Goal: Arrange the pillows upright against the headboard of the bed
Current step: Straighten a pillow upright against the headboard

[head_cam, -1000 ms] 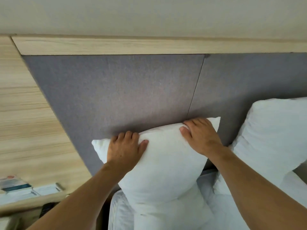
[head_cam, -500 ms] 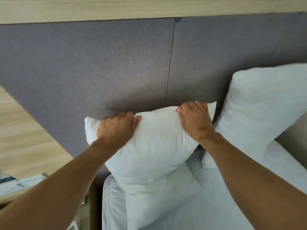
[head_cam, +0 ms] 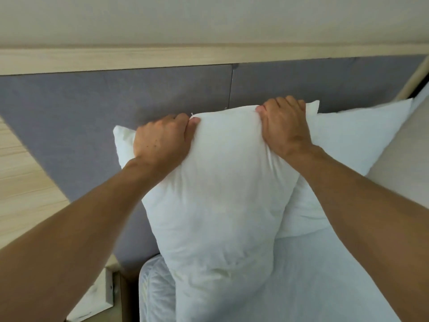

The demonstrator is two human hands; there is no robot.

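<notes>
I had both hands clamped on the top edge of the near pillow point(head_cam: 216, 194) — my left hand point(head_cam: 162, 140) bunching the fabric near its left corner, my right hand point(head_cam: 284, 126) gripping near the right one. Over the last second my fingers had gone from lying flat on the edge to closing into fists, and the pillow had risen to stand taller against the grey headboard point(head_cam: 92, 108). Its base sat on the mattress point(head_cam: 313, 275), overlapping the second pillow point(head_cam: 352, 140), which leaned on the headboard to the right. I judged this one nearly placed — a settling push remained.
</notes>
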